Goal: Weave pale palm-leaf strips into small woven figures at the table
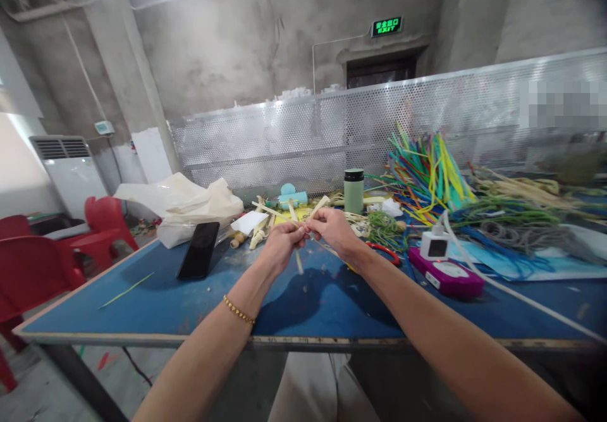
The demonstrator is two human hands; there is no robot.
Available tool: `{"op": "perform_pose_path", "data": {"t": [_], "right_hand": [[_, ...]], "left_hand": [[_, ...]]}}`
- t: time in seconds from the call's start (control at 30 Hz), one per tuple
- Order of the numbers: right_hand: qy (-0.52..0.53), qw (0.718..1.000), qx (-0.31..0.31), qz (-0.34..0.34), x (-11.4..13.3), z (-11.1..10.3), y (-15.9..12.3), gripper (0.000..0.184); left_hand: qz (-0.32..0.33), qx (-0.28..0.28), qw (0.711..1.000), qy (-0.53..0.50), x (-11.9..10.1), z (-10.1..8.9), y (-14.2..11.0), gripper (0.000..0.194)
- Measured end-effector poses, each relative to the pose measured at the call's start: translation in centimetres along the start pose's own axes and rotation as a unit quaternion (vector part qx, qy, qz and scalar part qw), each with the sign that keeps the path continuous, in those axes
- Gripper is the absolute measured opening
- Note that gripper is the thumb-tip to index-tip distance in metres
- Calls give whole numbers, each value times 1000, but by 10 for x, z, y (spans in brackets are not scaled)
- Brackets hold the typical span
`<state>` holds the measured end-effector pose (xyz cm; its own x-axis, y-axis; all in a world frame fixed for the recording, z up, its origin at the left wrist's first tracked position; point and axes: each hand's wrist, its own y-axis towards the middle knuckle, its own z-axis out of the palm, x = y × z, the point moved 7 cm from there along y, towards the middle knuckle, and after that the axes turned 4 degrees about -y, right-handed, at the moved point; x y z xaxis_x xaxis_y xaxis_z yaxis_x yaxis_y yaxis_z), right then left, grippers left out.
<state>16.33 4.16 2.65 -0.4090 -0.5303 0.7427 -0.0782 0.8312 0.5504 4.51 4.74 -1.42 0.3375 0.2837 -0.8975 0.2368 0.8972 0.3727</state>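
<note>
Over the blue table, my left hand (283, 243) and my right hand (336, 229) meet, fingertips pinched together on pale woven-leaf strips (318, 206). The strips cross at the fingers. Several ends stick out upward and to the left, and one hangs below toward the tabletop. My fingers cover the crossing point, so how the strips join is hidden. A gold beaded bracelet (238, 310) circles my left wrist. Just beyond my right forearm lies a pair of red-handled scissors (384, 252), partly hidden.
A black phone (199, 251) lies left, before a white plastic bag (199, 204). Behind my hands stands a green jar (353, 193). Colourful strips (434, 175), a purple box (446, 273), a white charger (434, 245) and its cable (497, 288) occupy the right. A perforated metal screen (265, 150) backs the table (156, 308).
</note>
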Motion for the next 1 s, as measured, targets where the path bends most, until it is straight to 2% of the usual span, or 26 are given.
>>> {"op": "perform_pose_path", "data": {"t": [0.17,0.4,0.63,0.8,1.0], "right_hand": [[21,1000,4,8,0,1,0,16],[-11,999,-38,-30,3,-5,2,17],[-35,998,-41,-32,3,-3,-1,17],[-61,997,-38,-12,-1,-1,1,16],[-4,999,-12,30,-10,5,1,15]], "left_hand": [[6,7,1000,-11,0,0,1,21],[-48,1,992,-114,1,7,-1,39],[10,-35,999,-14,0,-2,1,29],[14,-34,999,-5,1,-3,2,26],[5,-17,1000,-1,2,-1,2,24]]}}
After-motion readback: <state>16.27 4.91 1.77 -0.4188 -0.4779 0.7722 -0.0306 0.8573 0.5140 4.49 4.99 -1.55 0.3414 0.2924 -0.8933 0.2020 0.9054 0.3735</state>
